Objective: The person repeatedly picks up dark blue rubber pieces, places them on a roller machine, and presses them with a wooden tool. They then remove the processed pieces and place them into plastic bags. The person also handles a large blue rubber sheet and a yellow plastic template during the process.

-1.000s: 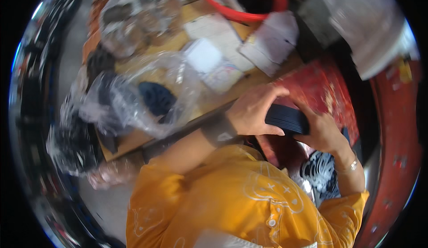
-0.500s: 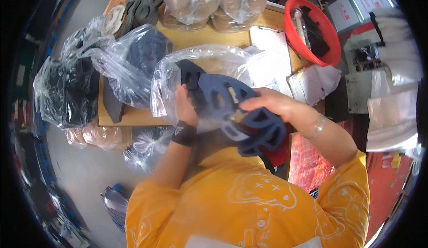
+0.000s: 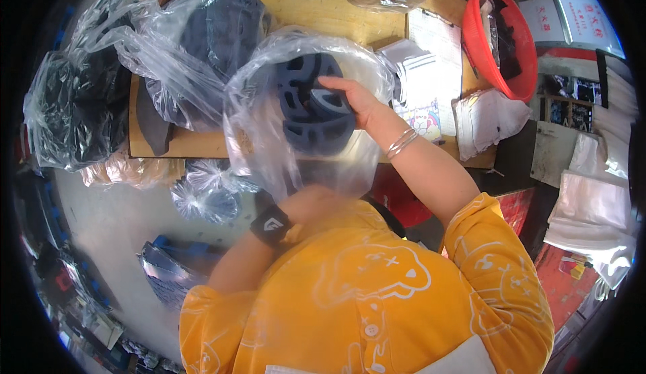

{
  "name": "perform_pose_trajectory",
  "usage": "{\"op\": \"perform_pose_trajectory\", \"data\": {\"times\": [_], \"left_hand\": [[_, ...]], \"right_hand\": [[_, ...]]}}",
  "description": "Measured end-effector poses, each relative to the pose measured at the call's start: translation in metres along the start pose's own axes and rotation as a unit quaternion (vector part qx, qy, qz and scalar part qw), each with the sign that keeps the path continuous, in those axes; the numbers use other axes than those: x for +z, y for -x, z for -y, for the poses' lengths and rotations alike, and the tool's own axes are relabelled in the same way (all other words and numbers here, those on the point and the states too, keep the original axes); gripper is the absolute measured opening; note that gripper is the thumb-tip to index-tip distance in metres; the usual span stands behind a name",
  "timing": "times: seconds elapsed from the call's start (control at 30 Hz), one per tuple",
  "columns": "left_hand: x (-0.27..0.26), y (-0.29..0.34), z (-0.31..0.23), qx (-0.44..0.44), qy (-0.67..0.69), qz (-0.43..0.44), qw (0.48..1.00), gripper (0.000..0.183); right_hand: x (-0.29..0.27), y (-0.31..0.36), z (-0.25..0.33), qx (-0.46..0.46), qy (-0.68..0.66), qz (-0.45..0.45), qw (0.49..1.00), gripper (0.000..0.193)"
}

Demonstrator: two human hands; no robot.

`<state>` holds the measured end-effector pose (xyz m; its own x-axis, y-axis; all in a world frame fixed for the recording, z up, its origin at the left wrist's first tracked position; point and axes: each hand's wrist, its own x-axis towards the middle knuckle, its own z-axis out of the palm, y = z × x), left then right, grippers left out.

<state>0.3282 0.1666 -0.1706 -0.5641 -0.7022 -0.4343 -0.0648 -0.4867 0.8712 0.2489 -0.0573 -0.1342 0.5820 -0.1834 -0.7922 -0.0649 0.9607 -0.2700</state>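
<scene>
A stack of dark blue cut-out pieces with curved slots, shaped like shoe uppers, lies within a clear plastic bag on the wooden table. My right hand grips the pieces at their right side, thumb on top and the other fingers out of sight beneath. Close to my waist, at the near side of the bag, is my left hand, smeared by motion. Its fingers do not show, so I cannot make out whether it holds the bag's edge.
Another clear bag of dark blue pieces stands to the left, beside a bag of black material. Papers and a red plastic basket are at the right. The wooden table ends just in front of me.
My right hand has carried the blue pieces left and away from me into the bag. My left hand has dropped back toward my waist. The head view has shifted.
</scene>
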Motion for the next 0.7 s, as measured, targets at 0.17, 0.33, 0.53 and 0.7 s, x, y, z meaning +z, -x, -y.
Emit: {"op": "perform_pose_trajectory", "data": {"times": [0.17,0.33,0.53,0.7], "left_hand": [[-0.010,0.006,-0.004,-0.070,0.145,-0.250,0.955,0.046],[-0.012,-0.004,0.012,0.003,0.496,-0.424,0.757,0.051],[-0.018,-0.016,0.026,0.095,0.478,-0.377,0.788,0.046],[-0.016,-0.035,0.039,0.052,0.328,-0.473,0.816,0.032]], "right_hand": [[-0.019,-0.008,-0.016,-0.032,0.025,0.031,0.999,0.036],[-0.018,-0.014,-0.023,-0.054,-0.002,0.050,0.997,0.046],[-0.023,-0.015,-0.033,-0.319,0.491,-0.209,0.783,0.062],[-0.042,-0.009,-0.040,-0.235,0.487,-0.156,0.827,0.074]]}}
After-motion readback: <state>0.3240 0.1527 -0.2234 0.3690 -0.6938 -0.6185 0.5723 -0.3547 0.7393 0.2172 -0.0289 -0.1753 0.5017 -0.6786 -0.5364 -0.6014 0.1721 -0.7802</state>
